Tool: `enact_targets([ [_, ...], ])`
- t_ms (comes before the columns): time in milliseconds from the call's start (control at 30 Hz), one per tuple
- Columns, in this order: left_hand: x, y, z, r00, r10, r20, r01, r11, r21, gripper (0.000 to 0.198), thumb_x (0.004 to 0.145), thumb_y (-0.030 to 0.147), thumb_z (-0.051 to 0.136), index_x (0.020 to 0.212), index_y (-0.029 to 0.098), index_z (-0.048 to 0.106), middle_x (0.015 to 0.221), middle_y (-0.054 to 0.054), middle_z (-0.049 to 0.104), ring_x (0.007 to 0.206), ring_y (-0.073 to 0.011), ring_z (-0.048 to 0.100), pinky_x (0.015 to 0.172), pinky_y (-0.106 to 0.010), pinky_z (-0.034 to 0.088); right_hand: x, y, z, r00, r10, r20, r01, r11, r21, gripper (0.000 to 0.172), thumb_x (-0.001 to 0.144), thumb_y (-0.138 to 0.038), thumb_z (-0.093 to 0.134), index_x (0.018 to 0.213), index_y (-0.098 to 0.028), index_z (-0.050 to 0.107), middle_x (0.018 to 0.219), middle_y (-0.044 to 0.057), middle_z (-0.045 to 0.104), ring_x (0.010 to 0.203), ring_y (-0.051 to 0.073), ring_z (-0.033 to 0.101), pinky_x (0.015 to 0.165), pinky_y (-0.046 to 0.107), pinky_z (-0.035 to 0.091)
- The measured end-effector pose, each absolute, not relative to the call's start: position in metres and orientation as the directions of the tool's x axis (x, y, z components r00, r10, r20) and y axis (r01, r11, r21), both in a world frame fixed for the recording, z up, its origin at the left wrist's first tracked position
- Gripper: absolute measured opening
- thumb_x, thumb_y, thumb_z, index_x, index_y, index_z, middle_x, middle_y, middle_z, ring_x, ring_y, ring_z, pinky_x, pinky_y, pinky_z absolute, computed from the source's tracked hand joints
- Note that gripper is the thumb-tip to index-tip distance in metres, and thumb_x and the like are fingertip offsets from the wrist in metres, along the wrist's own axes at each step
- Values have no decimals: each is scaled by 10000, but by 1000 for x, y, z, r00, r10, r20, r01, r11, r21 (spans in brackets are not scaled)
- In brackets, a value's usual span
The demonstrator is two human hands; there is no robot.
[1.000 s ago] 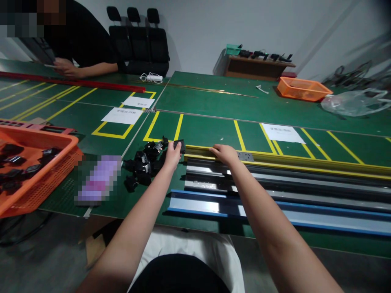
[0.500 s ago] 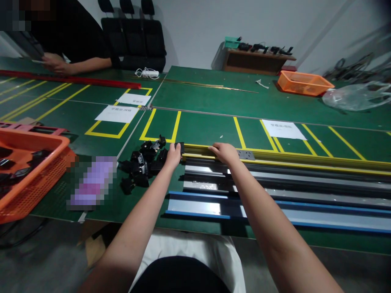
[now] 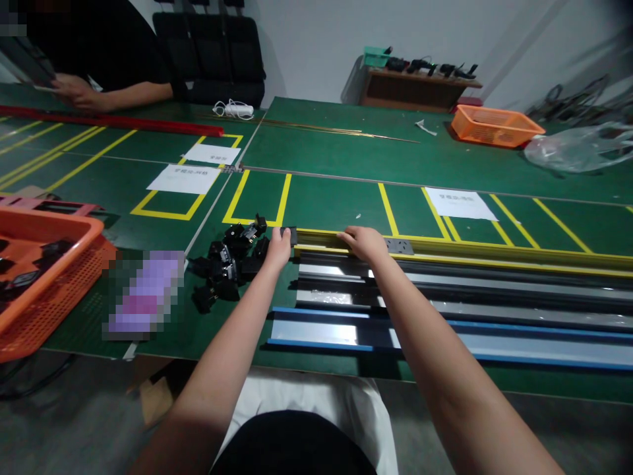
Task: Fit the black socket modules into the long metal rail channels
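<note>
My left hand (image 3: 277,245) is closed on a small black end piece (image 3: 289,234) held against the left end of a long yellow rail (image 3: 494,253). My right hand (image 3: 363,243) lies closed over the top of that same rail, a little to the right of its end. A pile of black plastic parts (image 3: 228,264) sits just left of my left hand. Nearer me lie a black-and-silver rail (image 3: 469,290) and a blue rail (image 3: 445,336), side by side with the yellow one.
An orange basket (image 3: 44,284) with black parts stands at the left edge. Paper sheets (image 3: 184,178) lie in yellow-taped boxes on the green table (image 3: 346,158). Another person's hand (image 3: 74,92) rests at the far left by a red rail (image 3: 113,122). A second orange basket (image 3: 497,125) stands far right.
My left hand has pushed the black end piece right, up against the yellow rail's end. My right hand has kept its place on the rail. The view has tipped slightly down.
</note>
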State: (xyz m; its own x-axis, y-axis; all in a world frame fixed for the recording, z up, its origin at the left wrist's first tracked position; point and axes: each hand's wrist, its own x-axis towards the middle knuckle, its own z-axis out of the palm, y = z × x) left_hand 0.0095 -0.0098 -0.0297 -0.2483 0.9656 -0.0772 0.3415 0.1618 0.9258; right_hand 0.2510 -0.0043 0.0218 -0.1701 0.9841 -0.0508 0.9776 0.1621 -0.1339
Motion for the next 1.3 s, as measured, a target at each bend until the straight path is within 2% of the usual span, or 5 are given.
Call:
enact_targets([
  [233, 10, -13, -31, -270, 954, -130, 325, 217, 921, 292, 956, 395, 416, 1094, 172, 542, 992, -110, 656, 991, -247, 631, 872, -366, 483, 251, -4, 21, -169, 985, -47, 978, 161, -129, 564, 956, -607, 293, 975, -231, 713, 946, 107, 729, 807, 237, 640, 658, 297, 380],
  [367, 5, -16, -25, -228, 964, -134, 313, 203, 928, 245, 926, 384, 501, 1043, 178, 565, 955, -102, 664, 973, -249, 635, 859, -368, 492, 251, -3, 22, -160, 985, -59, 979, 151, -134, 600, 949, -634, 273, 984, -228, 714, 950, 112, 727, 817, 242, 638, 671, 300, 388],
  [667, 2, -18, -19, -209, 968, -136, 324, 200, 925, 229, 912, 377, 539, 1005, 170, 570, 922, -109, 675, 990, -267, 635, 851, -376, 495, 251, -3, 20, -150, 987, -50, 980, 141, -143, 666, 933, -680, 227, 967, -228, 716, 949, 123, 728, 818, 254, 638, 672, 316, 395],
  [867, -3, -13, -26, -166, 979, -116, 381, 173, 908, 262, 904, 423, 534, 966, 171, 562, 933, -122, 665, 983, -279, 631, 861, -390, 482, 251, -2, 20, -154, 987, -47, 979, 146, -141, 685, 930, -687, 209, 975, -228, 716, 948, 125, 730, 824, 262, 645, 660, 319, 387],
  [1300, -10, -10, -29, -85, 993, -84, 486, 115, 866, 284, 935, 429, 452, 987, 162, 533, 1027, -141, 652, 1026, -282, 613, 931, -409, 449, 250, -3, 20, -159, 986, -54, 984, 153, -94, 585, 950, -625, 283, 979, -227, 711, 964, 114, 728, 841, 249, 645, 686, 307, 392],
])
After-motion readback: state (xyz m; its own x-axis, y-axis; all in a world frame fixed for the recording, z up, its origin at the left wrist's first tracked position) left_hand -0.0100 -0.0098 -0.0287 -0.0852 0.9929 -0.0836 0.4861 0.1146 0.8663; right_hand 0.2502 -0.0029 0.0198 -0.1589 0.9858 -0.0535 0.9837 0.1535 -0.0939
